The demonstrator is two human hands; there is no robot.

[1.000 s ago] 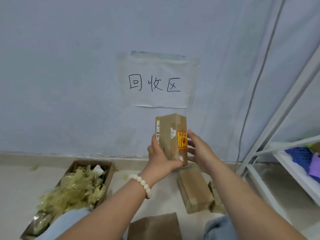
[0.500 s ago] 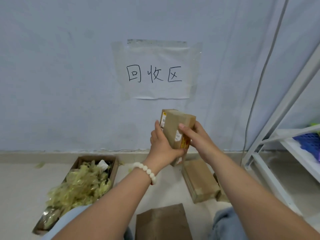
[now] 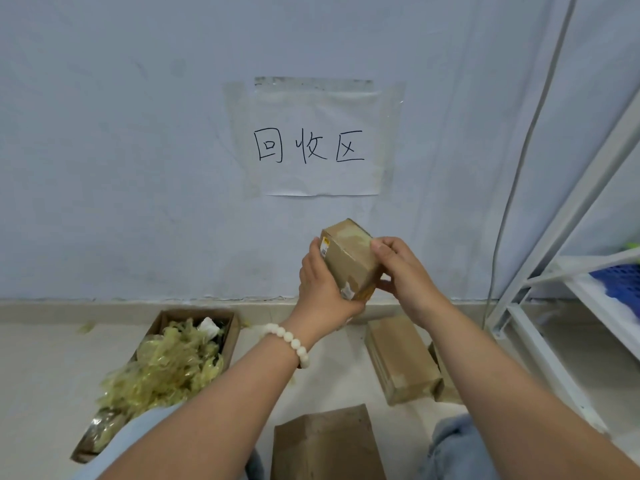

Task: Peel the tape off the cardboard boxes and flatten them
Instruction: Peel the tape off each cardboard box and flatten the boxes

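By the wall (image 3: 104, 168), a carton (image 3: 194, 312) of crumpled tape (image 3: 166, 368) sits on the floor (image 3: 34, 375) to my left. I hold a small box (image 3: 349, 261) up in front: my left hand (image 3: 322, 292) wraps its side, my right hand (image 3: 405, 271) pinches its right edge.

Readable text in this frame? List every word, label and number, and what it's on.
"回收区": handwritten in black on the white paper sheet taped to the wall.
Yellow label on the small cardboard box: dark print, too small to read.
Sticker at that box's lower end: blurred, unreadable.
Cardboard boxes on the floor: no legible print.
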